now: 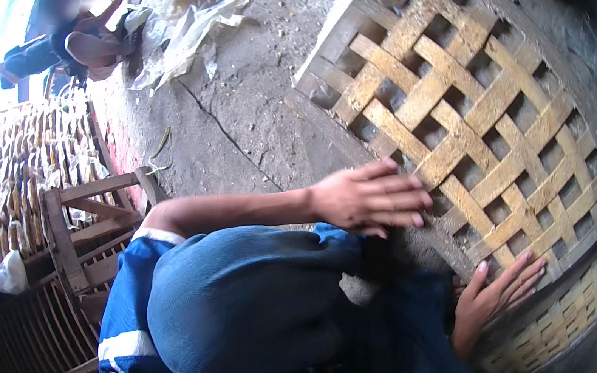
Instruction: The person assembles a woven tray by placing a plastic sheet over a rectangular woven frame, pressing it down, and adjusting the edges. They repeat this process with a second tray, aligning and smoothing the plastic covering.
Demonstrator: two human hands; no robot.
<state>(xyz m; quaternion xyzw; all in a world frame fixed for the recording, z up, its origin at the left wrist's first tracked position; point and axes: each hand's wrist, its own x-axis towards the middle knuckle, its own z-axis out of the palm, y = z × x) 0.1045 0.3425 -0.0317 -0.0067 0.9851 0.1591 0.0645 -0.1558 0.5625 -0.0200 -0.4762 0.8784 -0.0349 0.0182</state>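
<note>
A woven lattice panel [475,127] of flat yellow-brown strips, with square gaps and a grey wooden border, lies slanted at the upper right. My left hand [373,197] reaches across to its near border, palm down with fingers spread; whether the fingertips touch or hover cannot be made out. At the near right corner, my right hand [500,299] rests its outstretched fingers on the panel's edge, thumb apart. Neither hand is closed round anything. Under that corner a second woven surface [563,315] of similar strips shows. Blue cloth over my bent knee [243,308] fills the lower middle.
Crumpled clear plastic sheeting [187,3] lies on the cracked grey floor [262,67]. Left of me stand a wooden slatted frame [91,226], a small white bag [11,274] and rows of pale strips [17,177]. Another person [76,33] crouches at the far left.
</note>
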